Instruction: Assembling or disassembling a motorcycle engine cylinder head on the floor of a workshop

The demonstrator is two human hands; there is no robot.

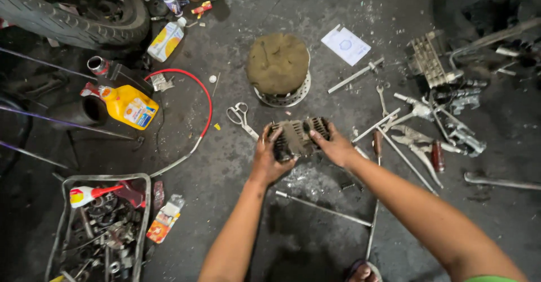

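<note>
In the head view, both hands hold a grimy finned metal engine part [297, 138] just above the dark, stained floor [270, 23] in the middle of the scene. The left hand [269, 157] grips its left end with fingers curled over the fins; the right hand [336, 145] clasps the right end, thumb on top.

Just beyond the part, farther away, stands a round metal housing [288, 97] capped with a dusty brown cover [278, 62]. A pair of scissors [240, 117] lies just left of the hands. A red-sheathed cable [198, 85] arcs across the floor to the left, near a yellow oil bottle [128, 106] lying on its side and a second pale bottle [165, 41] farther off. A tyre [67, 20] fills the far left corner.

At the near left sits a metal tray [62, 225] of greasy small parts (a red-nozzled white tube [93, 194] lies across its top). To the right, spanners, pliers and long rods [420, 130] are scattered, with a finned cylinder piece [426, 60] and a white paper [345, 45] farther away. A thin steel rod [324, 209] lies between the forearms, close to the person.
</note>
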